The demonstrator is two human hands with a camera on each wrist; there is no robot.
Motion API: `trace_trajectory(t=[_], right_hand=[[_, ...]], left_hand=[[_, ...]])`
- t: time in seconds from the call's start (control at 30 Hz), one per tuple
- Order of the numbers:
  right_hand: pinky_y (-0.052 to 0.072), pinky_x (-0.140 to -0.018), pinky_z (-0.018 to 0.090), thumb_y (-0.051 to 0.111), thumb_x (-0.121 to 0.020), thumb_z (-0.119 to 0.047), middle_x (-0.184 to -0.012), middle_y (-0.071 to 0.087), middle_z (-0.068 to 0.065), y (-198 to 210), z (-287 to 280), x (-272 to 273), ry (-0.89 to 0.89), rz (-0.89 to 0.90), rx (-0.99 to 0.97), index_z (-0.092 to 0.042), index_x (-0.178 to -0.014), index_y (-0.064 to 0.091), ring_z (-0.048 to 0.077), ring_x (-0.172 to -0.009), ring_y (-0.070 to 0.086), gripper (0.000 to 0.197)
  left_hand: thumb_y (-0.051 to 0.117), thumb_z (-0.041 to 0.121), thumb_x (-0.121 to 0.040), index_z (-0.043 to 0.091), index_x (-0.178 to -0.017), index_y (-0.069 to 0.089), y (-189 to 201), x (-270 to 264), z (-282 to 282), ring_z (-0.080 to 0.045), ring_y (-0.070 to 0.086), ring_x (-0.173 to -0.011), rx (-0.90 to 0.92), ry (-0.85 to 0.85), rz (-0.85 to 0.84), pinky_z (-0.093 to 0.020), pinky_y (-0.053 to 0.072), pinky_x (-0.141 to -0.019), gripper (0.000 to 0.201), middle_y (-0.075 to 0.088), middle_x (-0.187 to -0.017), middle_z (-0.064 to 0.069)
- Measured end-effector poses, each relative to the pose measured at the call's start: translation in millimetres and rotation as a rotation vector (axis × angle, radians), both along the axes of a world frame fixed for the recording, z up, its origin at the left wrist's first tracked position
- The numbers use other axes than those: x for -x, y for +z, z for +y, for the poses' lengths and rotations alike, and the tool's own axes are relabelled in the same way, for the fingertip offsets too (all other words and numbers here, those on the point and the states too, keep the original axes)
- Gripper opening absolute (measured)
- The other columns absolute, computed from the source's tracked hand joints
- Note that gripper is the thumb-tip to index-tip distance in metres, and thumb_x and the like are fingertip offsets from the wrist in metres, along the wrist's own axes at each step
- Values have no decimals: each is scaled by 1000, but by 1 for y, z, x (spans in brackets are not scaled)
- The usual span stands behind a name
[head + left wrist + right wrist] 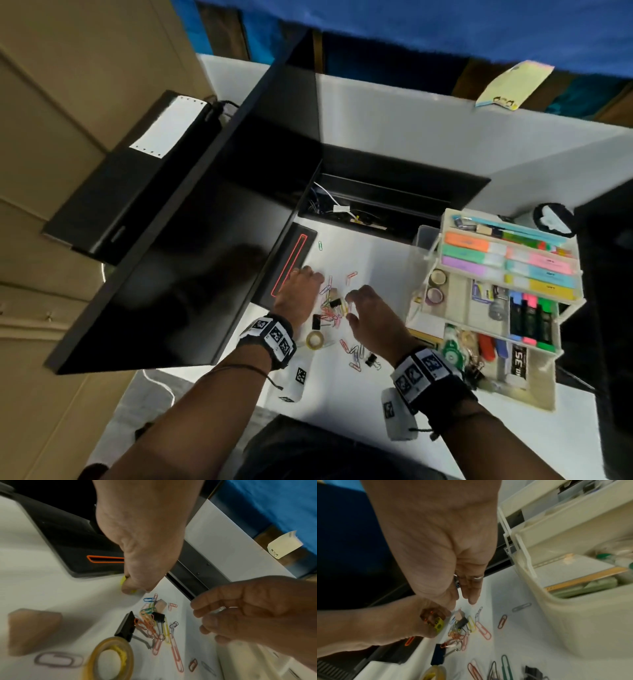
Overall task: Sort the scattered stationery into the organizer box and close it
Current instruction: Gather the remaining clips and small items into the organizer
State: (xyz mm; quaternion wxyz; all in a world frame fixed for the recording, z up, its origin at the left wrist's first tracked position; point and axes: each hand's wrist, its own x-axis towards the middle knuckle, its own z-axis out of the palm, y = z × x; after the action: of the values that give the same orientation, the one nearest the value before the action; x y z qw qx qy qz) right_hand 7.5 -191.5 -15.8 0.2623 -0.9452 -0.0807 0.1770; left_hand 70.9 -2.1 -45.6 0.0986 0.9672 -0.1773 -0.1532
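Coloured paper clips lie heaped on the white desk with black binder clips and a yellowish tape roll. My left hand is at the heap's left edge, fingers curled round a small yellow piece. My right hand hovers just above the heap, fingers pointing down, nothing plainly held. The cream organizer box stands open on the right, its tiers full of highlighters and sticky notes.
More clips and a binder clip lie nearer me. One green clip sits apart, farther back. A black monitor and its base with a red slot border the left. Behind is an open cable tray.
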Motion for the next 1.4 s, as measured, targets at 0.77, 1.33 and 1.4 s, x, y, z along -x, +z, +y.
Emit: trace_trajectory(t=[0.77,1.33,1.4], right_hand=[[52,-67,34,57,-90,-9,-95,67,14,-50,51,-28,-229,-108,39,-7,-104,66,31,-84,65,17],[57,-75,20,72,-88,1,-99,70,-1,51,-74,34,-657,-416,-435,-16,-108,70,7,-81,69,26],[57,-74,21,72,-87,4,-95,70,-2,64,-99,46,-712,-422,-467,-17,-106,68,8,-81,68,29]], left_hand=[[77,13,-89,21,-119,64,6,26,37,-16,65,-101,428,271,112,-22,50,-82,34,69,-113,1],[75,22,-92,32,-122,64,49,22,-42,-11,62,-102,691,85,130,-30,58,-88,33,59,-117,11],[75,24,-93,37,-123,61,56,22,-60,-9,63,-106,730,56,149,-28,59,-86,36,60,-120,15]])
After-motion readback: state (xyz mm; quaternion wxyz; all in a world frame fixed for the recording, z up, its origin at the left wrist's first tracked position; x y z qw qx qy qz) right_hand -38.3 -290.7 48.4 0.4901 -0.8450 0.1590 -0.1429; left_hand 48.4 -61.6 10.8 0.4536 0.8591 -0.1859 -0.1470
